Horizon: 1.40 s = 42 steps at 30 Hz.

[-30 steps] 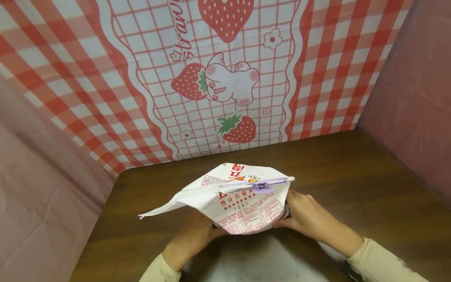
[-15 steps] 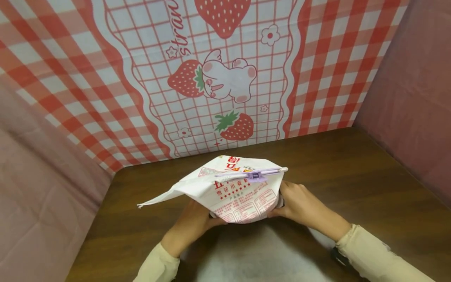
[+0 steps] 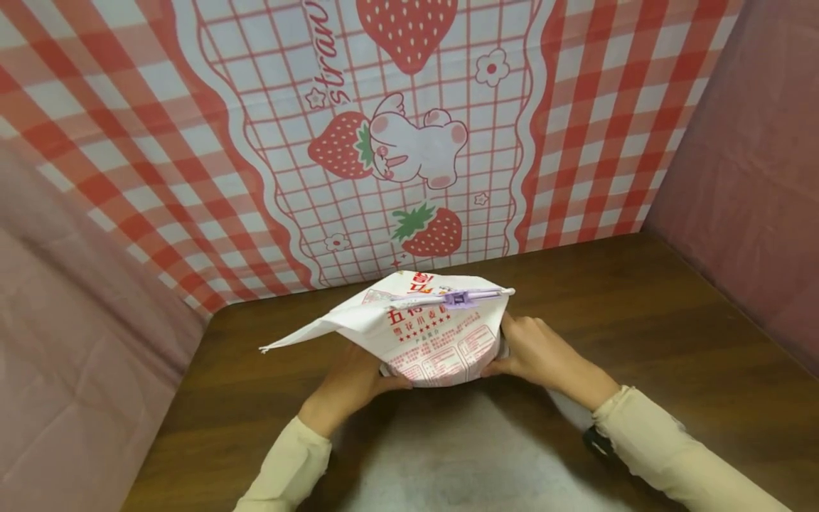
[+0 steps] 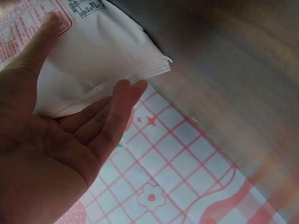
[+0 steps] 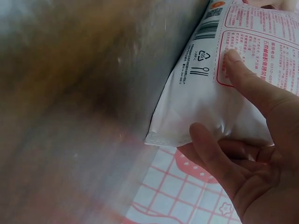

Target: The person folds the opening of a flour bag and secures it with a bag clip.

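A white flour bag [image 3: 441, 348] with red print stands between the hands in the head view, its folded top held by a purple sealing clip [image 3: 458, 299]. From the left side, my left hand [image 3: 352, 387] holds the bag, thumb along the printed front. The left wrist view shows this hand [image 4: 70, 135] with its other fingers at the seamed bottom edge. My right hand [image 3: 544, 359] holds the opposite side the same way. In the right wrist view, that thumb [image 5: 233, 60] presses the printed panel and the fingers lie against the bag's bottom. Whether the bag touches the table cannot be told.
A dark brown wooden table [image 3: 640, 341] lies beneath, with a pale glare at its near middle. Behind it hangs a red-and-white strawberry cloth [image 3: 595, 156]. Pink cloth walls close off the left [image 3: 83, 299] and right [image 3: 723, 192].
Both hands have moved the flour bag away from the body, toward the strawberry cloth and slightly left. Their hold on it looks the same.
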Motion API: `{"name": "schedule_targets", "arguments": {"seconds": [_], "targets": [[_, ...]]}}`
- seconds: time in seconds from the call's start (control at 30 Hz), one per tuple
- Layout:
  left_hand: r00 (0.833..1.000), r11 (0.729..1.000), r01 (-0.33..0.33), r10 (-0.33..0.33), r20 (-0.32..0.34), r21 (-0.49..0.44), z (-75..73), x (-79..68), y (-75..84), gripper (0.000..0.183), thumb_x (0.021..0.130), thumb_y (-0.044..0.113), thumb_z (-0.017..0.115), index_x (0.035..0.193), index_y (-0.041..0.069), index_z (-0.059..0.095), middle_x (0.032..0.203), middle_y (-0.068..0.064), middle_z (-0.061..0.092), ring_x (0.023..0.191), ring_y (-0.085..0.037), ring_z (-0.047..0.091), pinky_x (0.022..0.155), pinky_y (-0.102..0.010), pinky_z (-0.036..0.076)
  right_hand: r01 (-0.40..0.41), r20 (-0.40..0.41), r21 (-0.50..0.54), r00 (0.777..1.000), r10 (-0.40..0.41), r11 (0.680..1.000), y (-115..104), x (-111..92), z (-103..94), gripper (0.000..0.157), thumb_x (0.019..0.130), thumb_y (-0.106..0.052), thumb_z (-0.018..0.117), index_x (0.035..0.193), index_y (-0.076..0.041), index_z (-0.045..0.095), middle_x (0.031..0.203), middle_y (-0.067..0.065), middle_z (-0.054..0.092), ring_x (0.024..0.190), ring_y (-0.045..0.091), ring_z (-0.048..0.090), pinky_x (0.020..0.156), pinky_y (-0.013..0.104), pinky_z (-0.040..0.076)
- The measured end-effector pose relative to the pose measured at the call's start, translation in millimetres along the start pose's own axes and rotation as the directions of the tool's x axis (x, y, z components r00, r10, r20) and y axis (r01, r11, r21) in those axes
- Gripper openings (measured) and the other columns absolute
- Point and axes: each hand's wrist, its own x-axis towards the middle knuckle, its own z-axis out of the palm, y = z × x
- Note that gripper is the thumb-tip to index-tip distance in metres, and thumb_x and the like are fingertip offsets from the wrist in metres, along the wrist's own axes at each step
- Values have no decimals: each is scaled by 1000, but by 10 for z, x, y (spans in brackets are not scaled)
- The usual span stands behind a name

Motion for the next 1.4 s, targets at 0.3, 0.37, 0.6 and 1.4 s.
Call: {"name": "schedule_targets", "arguments": {"seconds": [0.3,0.37,0.6,1.4], "targets": [[997,997,67,-68,32,25,-7,106,-193,75,58,54,73,121,23,45,115,10,52,105,-8,50,91,-31,41,-37,14,30,999,37,999,41,188,100,84,46,-52,81,104,0,51,69,8,61,63,27,62,55,41,49],[997,998,65,-66,26,24,-12,130,-230,76,58,55,72,121,25,44,116,11,51,106,-7,49,92,-30,40,-44,19,32,999,43,999,51,232,120,84,46,-53,81,103,0,51,69,9,62,64,27,62,56,41,49],[997,997,78,-78,11,17,-47,248,-336,70,59,55,73,118,25,47,110,12,54,98,-7,52,89,-30,42,-40,18,39,999,39,998,112,415,125,84,47,-53,81,104,0,50,72,12,62,67,30,62,58,42,49],[974,980,189,-195,113,56,58,675,-680,75,63,58,68,126,26,44,115,5,57,100,-20,56,91,-39,39,-91,95,45,992,86,995,498,897,275,88,48,-58,79,110,-4,48,87,14,63,77,30,62,65,44,48]]}}
